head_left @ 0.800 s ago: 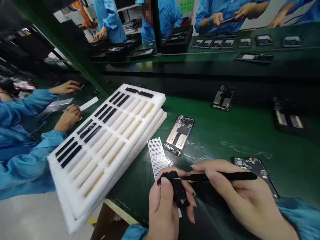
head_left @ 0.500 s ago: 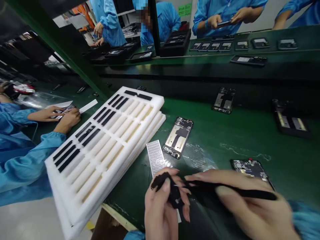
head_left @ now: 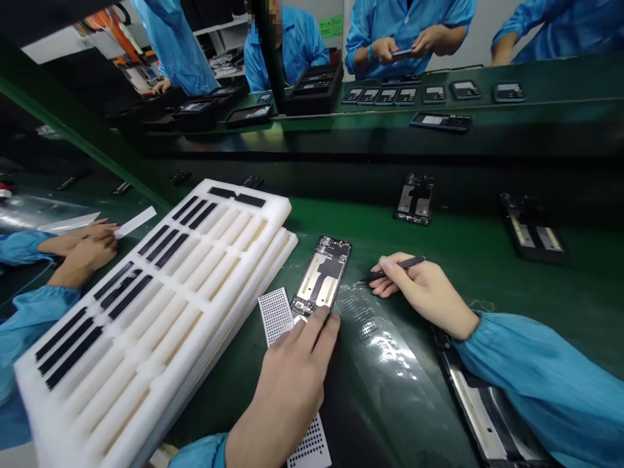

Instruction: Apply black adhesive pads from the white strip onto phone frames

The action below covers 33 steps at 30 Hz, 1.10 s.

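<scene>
My left hand [head_left: 292, 377] lies flat on the green bench, fingers stretched out, fingertips touching the near end of an open phone frame [head_left: 322, 275]. A white perforated sheet [head_left: 275, 314] lies partly under that hand. My right hand [head_left: 423, 291] rests to the right of the frame and pinches black tweezers [head_left: 394, 268], their tip pointing left toward the frame. A clear perforated film [head_left: 363, 315] lies between my hands. The black part seen earlier is not visible.
A stack of white foam trays [head_left: 146, 312] with black strips in slots fills the left. Other phone frames [head_left: 415, 197] and a black jig [head_left: 533, 229] lie farther back. Another frame [head_left: 480, 409] sits under my right forearm. A co-worker's hands [head_left: 82, 244] work at left; people stand behind the far bench.
My hands have moved apart and forward. The left hand has let go of the black part and now reaches the phone frame. The right hand carried the tweezers to beside the frame.
</scene>
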### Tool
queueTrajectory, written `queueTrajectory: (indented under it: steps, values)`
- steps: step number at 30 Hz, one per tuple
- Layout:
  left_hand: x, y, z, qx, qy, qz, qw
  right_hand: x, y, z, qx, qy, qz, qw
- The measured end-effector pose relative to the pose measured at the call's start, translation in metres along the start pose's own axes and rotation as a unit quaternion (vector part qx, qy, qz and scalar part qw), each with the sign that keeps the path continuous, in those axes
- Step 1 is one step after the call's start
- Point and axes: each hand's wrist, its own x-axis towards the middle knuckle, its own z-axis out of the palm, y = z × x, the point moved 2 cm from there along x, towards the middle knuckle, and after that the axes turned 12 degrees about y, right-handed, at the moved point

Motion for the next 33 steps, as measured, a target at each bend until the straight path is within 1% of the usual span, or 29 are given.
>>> queueTrajectory:
  steps: [3,5,10,11,13,16,18,20,22,23,25,26,27,29,30,31,32,33]
  values:
    - [0.013,0.003,0.01,0.037,-0.043,0.062,0.996,0.004,0.005,0.0,0.0,-0.013,0.007,1.0]
    - [0.018,0.004,0.014,0.059,-0.068,0.084,0.992,0.005,0.006,0.0,0.002,-0.02,0.01,1.0]
    - [0.02,0.002,0.018,0.074,-0.1,0.078,0.989,0.006,0.007,0.0,0.011,-0.027,0.017,0.999]
    - [0.019,0.0,0.019,0.052,-0.105,0.061,0.991,0.006,0.006,-0.001,0.013,-0.028,0.019,0.999]
    - [0.018,-0.003,0.021,-0.03,-0.112,0.007,0.993,0.005,0.006,-0.001,0.014,-0.028,0.021,0.999]
    - [0.016,-0.007,0.024,-0.155,-0.105,-0.073,0.98,0.006,0.007,0.0,0.015,-0.028,0.019,0.999]
    - [0.017,-0.007,0.023,-0.21,-0.083,-0.106,0.968,0.008,0.009,0.001,0.017,-0.028,0.015,0.999]
    - [0.018,-0.005,0.019,-0.279,-0.045,-0.16,0.946,0.008,0.009,0.0,0.026,-0.027,0.009,0.999]
    - [0.019,-0.002,0.014,-0.361,-0.013,-0.227,0.905,0.006,0.005,-0.002,0.042,-0.022,0.003,0.999]
    - [0.019,0.0,0.011,-0.402,-0.007,-0.256,0.879,0.003,0.0,-0.003,0.055,-0.018,-0.002,0.998]
    - [0.018,0.004,0.005,-0.48,-0.011,-0.293,0.827,-0.009,-0.015,-0.006,0.075,-0.021,-0.02,0.997]
    - [0.018,0.006,0.003,-0.535,-0.017,-0.308,0.787,-0.017,-0.024,-0.007,0.078,-0.028,-0.033,0.996]
    - [0.018,0.007,0.001,-0.598,-0.022,-0.322,0.733,-0.026,-0.033,-0.007,0.079,-0.038,-0.048,0.995]
    - [0.017,0.012,-0.002,-0.724,-0.033,-0.339,0.6,-0.043,-0.049,-0.006,0.078,-0.061,-0.076,0.992]
    - [0.017,0.014,-0.003,-0.771,-0.039,-0.338,0.538,-0.051,-0.054,-0.005,0.079,-0.066,-0.086,0.991]
    - [0.017,0.016,-0.004,-0.802,-0.045,-0.332,0.495,-0.057,-0.058,-0.004,0.084,-0.068,-0.096,0.989]
    - [0.017,0.018,-0.006,-0.817,-0.051,-0.321,0.477,-0.061,-0.059,-0.003,0.088,-0.072,-0.102,0.988]
    - [0.018,0.02,-0.007,-0.824,-0.054,-0.309,0.471,-0.064,-0.059,-0.003,0.089,-0.073,-0.107,0.988]
